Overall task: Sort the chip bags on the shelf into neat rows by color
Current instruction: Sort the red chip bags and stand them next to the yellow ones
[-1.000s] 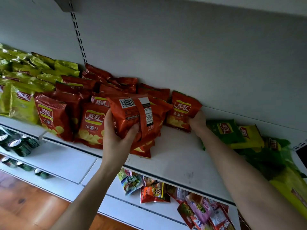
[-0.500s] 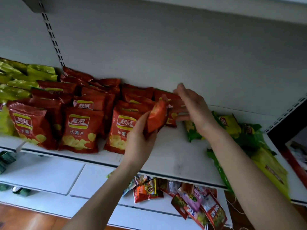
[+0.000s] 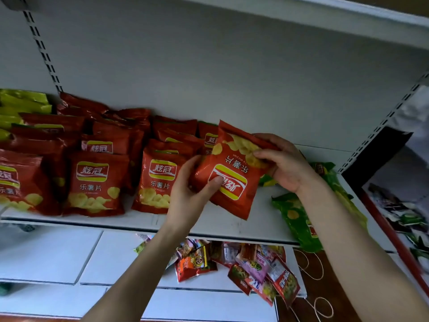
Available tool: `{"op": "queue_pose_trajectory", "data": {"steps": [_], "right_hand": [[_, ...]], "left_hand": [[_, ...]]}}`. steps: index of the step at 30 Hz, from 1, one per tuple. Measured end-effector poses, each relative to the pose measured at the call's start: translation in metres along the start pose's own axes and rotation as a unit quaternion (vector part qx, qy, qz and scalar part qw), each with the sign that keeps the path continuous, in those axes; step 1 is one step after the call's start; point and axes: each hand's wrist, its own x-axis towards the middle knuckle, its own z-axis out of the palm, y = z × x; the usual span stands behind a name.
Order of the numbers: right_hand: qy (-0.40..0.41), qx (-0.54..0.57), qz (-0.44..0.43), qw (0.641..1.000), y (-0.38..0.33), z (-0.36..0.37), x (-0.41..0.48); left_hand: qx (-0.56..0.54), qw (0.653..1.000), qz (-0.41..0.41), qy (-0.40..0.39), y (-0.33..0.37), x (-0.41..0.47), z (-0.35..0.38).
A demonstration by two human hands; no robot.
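Above the front of the shelf [image 3: 216, 225], a red chip bag [image 3: 234, 180] was held clear of the board. It was upside down and tilted, with its yellow-and-white logo panel low and the printed chips high. The foil looked puffed and was creased along the upper seam. The left grip [image 3: 189, 194] pinched the lower left corner, thumb laid across the logo. The right grip [image 3: 286, 165] held the upper right edge, fingers curled round it. Just to the left, rows of matching red bags [image 3: 95, 182] stood upright, fronts outward. Yellow-green bags [image 3: 22, 103] were stacked at far left. Green bags [image 3: 299, 217] lay flat at the right, one overhanging the edge. Mixed snack packets [image 3: 246, 263] lay on the shelf below.
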Motion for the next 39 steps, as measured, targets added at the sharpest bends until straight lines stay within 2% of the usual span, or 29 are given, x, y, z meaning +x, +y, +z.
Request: {"op": "queue_pose_trajectory", "data": {"steps": [4,6,8,10,12,14,15,18,20,23,25,27,29,31,33,36,39], "right_hand": [[0.020,0.006,-0.006,1.000,0.011,-0.002,0.000],[0.078,-0.100,-0.036,0.991,0.017,-0.005,0.000],[0.109,-0.241,-0.111,0.958,0.015,-0.011,-0.002],[0.043,-0.376,-0.165,0.911,0.006,-0.013,-0.006],[-0.079,-0.487,-0.141,0.859,0.000,-0.010,-0.010],[-0.163,-0.547,-0.106,0.814,0.005,-0.009,-0.009],[-0.167,-0.554,-0.101,0.809,0.010,-0.009,-0.009],[-0.086,-0.494,-0.107,0.858,0.022,-0.015,-0.007],[-0.069,-0.472,-0.090,0.874,0.026,-0.021,-0.007],[-0.167,-0.439,0.022,0.883,0.026,-0.027,-0.010],[-0.206,-0.397,0.078,0.891,0.022,-0.031,-0.008],[-0.184,-0.389,0.069,0.900,0.021,-0.034,-0.001],[-0.084,-0.368,0.025,0.925,0.026,-0.038,0.014],[0.042,-0.301,-0.012,0.953,0.036,-0.044,0.035],[0.109,-0.241,-0.009,0.964,0.049,-0.045,0.060],[0.106,-0.224,0.027,0.968,0.071,-0.032,0.092],[0.084,-0.219,0.029,0.972,0.088,-0.013,0.112]], "left_hand": [[-0.035,0.999,-0.012,0.039,-0.005,0.003,0.003],[-0.005,0.999,0.008,0.032,-0.008,0.006,0.001],[0.096,0.994,0.033,-0.027,-0.007,0.009,-0.003],[0.226,0.968,0.047,-0.097,-0.004,0.012,-0.005],[0.295,0.944,0.063,-0.133,0.000,0.014,-0.004],[0.269,0.951,0.093,-0.122,0.001,0.017,0.000],[0.234,0.963,0.096,-0.098,0.001,0.018,0.001],[0.168,0.984,0.046,-0.026,-0.002,0.019,0.000],[0.201,0.978,0.030,-0.044,-0.008,0.020,-0.002],[0.245,0.960,0.072,-0.111,-0.011,0.020,-0.002],[0.239,0.958,0.088,-0.129,-0.011,0.022,0.003],[0.236,0.963,0.097,-0.086,-0.013,0.024,0.009],[0.277,0.954,0.115,-0.002,-0.027,0.023,0.014],[0.347,0.926,0.149,0.023,-0.048,0.018,0.019],[0.434,0.888,0.151,-0.021,-0.073,0.009,0.023],[0.542,0.824,0.137,-0.089,-0.108,0.003,0.023],[0.594,0.786,0.127,-0.115,-0.123,0.002,0.020]]}}
